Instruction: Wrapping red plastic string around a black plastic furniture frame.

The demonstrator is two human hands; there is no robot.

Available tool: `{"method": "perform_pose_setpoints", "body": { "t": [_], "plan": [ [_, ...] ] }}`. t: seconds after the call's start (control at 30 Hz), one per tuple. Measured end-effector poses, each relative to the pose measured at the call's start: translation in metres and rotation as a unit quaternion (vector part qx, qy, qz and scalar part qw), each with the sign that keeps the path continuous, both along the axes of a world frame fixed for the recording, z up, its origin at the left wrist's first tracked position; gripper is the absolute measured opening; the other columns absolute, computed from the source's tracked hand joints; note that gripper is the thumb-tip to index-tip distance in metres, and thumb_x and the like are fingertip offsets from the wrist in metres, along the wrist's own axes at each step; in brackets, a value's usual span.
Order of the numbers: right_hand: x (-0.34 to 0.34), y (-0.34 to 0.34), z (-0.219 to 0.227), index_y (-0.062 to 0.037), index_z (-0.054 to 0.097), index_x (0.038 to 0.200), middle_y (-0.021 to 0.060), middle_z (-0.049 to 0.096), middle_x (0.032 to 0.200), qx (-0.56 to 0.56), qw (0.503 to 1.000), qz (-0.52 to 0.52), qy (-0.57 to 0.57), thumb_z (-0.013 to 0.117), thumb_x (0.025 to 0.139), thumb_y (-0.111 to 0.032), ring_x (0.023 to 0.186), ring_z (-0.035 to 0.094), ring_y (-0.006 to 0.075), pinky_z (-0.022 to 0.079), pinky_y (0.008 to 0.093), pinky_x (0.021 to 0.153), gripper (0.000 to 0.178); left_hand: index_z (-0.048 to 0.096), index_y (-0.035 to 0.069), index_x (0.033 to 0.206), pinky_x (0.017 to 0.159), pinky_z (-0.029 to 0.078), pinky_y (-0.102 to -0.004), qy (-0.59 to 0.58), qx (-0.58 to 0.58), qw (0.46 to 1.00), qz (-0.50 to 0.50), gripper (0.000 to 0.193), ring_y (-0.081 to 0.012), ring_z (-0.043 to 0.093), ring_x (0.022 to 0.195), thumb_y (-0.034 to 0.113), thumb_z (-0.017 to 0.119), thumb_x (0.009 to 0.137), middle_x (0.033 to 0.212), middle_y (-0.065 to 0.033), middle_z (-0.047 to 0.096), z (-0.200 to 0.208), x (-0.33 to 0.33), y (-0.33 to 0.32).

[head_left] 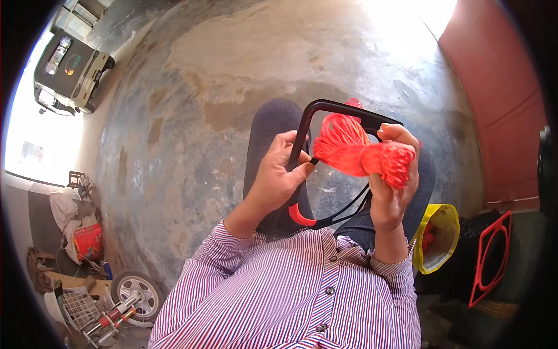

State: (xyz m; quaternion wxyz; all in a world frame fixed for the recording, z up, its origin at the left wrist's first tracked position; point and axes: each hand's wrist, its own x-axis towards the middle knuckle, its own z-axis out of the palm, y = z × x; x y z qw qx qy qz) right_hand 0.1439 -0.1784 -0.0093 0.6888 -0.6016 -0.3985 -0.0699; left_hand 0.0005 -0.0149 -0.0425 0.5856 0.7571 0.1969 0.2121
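Above my lap is a black plastic frame (340,106) with a squarish outer edge and a curved inner ring. My left hand (272,179) is closed round its left side, thumb and fingers pinched near the cord. A thick bundle of bright red cord (347,152) lies across the opening, gathered tight toward its right end. That end is in my closed right hand (386,200), whose fingers are partly hidden behind the bundle and reach the frame's right side. Red cord wrapping (301,216) covers the lower left corner of the frame.
At my right stands a yellow-rimmed bag (417,264) with red material inside. A red frame (478,274) leans beside dark frames. Lower left are a wheel (156,296), a wire basket (80,305) and a red bucket (88,241). A three-wheeled vehicle (72,64) is parked far left.
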Motion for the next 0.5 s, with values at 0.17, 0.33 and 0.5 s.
{"method": "perform_pose_setpoints", "body": {
  "t": [0.17,0.33,0.5],
  "plan": [
    [-0.016,-0.017,0.010,0.0046,0.049,0.106,0.0195,0.066,0.102,0.054,0.903,0.281,0.320,0.068,0.078,-0.039,0.083,0.066,0.0265,0.051,0.0383,0.085,0.055,0.064,0.001,0.104,0.071,0.049,-0.0240,0.012,-0.096,0.995,-0.025,0.015,-0.0101,0.061,0.076,0.011,0.067,0.094,0.100,-0.0082,0.068,-0.006,-0.002,0.004],
    [-0.031,-0.019,-0.017,0.0030,0.045,0.112,0.0163,0.062,0.096,0.043,0.808,0.432,0.399,0.061,0.089,-0.025,0.087,0.065,0.0216,0.052,0.0350,0.082,0.040,0.061,0.000,0.105,0.062,0.051,-0.0256,0.039,-0.207,0.977,-0.043,0.017,-0.0126,0.062,0.063,0.014,0.062,0.097,0.075,-0.0081,0.068,0.007,-0.004,0.004],
    [-0.039,-0.016,-0.034,0.0001,0.047,0.119,0.0093,0.059,0.106,0.026,0.834,0.391,0.389,0.059,0.098,-0.035,0.088,0.061,0.0136,0.051,0.0296,0.079,0.042,0.059,0.001,0.103,0.059,0.050,-0.0248,0.028,-0.199,0.978,-0.054,0.018,-0.0131,0.062,0.062,0.019,0.061,0.099,0.074,-0.0096,0.067,0.003,-0.007,0.010]
  ]
}}
